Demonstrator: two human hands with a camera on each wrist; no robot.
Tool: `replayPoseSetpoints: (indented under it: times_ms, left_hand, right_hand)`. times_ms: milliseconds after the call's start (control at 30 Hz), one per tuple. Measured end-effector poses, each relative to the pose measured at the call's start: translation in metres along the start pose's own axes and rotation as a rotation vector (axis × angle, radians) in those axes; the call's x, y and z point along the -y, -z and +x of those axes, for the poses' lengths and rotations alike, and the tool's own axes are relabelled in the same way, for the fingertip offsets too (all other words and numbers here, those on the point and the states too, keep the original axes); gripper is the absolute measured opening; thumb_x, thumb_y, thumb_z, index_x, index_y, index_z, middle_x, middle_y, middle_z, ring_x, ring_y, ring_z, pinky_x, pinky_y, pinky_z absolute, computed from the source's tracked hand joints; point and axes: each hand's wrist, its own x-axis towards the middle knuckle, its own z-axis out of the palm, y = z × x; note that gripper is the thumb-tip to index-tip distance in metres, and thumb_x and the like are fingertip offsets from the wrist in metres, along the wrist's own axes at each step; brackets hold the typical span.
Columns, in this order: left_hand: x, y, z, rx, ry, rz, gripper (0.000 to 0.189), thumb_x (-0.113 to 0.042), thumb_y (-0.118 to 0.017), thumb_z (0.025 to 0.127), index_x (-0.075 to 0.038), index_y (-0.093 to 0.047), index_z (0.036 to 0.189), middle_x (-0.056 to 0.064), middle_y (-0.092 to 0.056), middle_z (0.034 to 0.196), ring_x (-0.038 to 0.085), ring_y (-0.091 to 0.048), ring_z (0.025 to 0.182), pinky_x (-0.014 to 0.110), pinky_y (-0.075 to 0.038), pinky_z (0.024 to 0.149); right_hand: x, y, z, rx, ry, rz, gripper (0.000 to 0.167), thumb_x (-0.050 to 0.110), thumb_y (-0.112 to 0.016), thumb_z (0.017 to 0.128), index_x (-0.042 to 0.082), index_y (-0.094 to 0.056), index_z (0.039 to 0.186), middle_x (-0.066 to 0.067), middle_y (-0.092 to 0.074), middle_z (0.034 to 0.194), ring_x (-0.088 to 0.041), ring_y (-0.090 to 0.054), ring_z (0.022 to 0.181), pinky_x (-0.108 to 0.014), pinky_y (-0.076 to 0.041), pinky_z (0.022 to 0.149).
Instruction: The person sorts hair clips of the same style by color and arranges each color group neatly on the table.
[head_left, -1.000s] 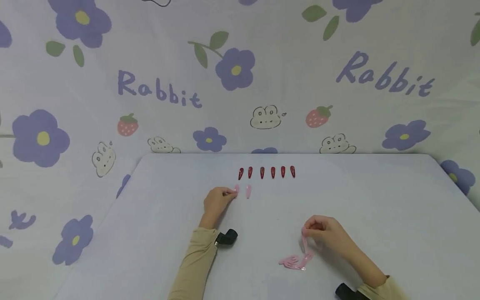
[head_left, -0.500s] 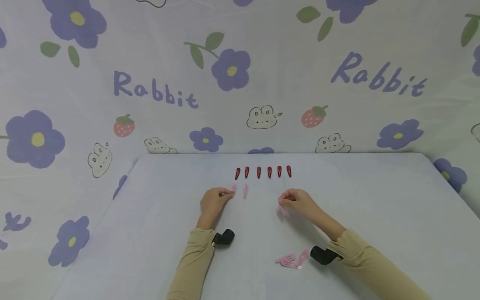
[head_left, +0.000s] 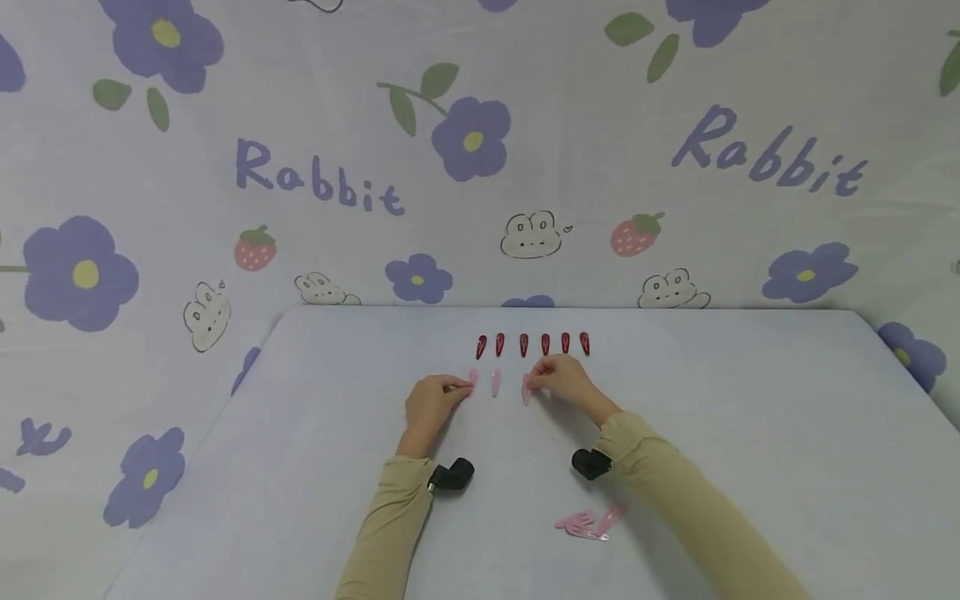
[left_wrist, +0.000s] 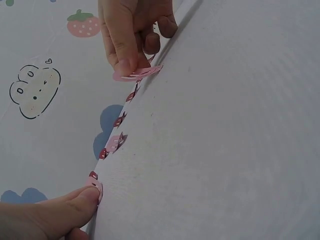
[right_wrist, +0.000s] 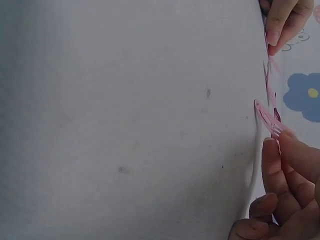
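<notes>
Between thumb and fingertips, my right hand (head_left: 566, 383) pinches a pink snap hair clip (head_left: 526, 392), its narrow end pointing toward me. In the right wrist view this clip (right_wrist: 269, 118) slants out of the fingertips, its narrow end close over the white table. My left hand (head_left: 431, 410) pinches another pink hair clip (head_left: 474, 377) at the left, its fingertips covering part of it. One more pink hair clip (head_left: 496, 383) lies by itself between the two hands. Just behind, several red hair clips (head_left: 524, 345) stand in a row across the table.
A small heap of pink hair clips (head_left: 583, 525) lies nearer to me, beside the right sleeve (head_left: 675, 483). The white table (head_left: 315, 467) ends at the back against a cloth (head_left: 585, 100) printed with flowers and rabbits. Each wrist carries a black camera (head_left: 453, 475).
My right hand has carried a pink hair clip from the heap forward and left, to the right of the lone pink clip. My left hand stays at its clip.
</notes>
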Motion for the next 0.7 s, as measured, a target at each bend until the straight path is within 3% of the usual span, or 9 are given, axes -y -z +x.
replayPoseSetpoints:
  times_ms: [367, 700]
  left_hand:
    - [-0.005, 0.002, 0.001, 0.012, 0.009, -0.012, 0.018, -0.032, -0.07, 0.075, -0.018, -0.074, 0.087, -0.007, -0.05, 0.061, 0.01, -0.042, 0.055, 0.026, -0.032, 0.047]
    - [-0.002, 0.001, 0.0, 0.007, 0.019, -0.001, 0.018, -0.033, -0.07, 0.076, -0.02, -0.074, 0.087, -0.007, -0.049, 0.06, 0.01, -0.041, 0.055, 0.025, -0.031, 0.047]
  right_hand:
    - [0.01, 0.0, 0.009, -0.019, -0.15, -0.087, 0.016, 0.018, -0.067, 0.08, 0.004, -0.06, 0.077, -0.002, -0.055, 0.072, -0.014, -0.046, 0.065, -0.025, -0.037, 0.058]
    - [0.006, -0.006, 0.012, -0.031, -0.198, -0.1, 0.02, 0.026, -0.068, 0.079, 0.006, -0.065, 0.081, -0.001, -0.059, 0.078, -0.016, -0.048, 0.071, -0.029, -0.036, 0.064]
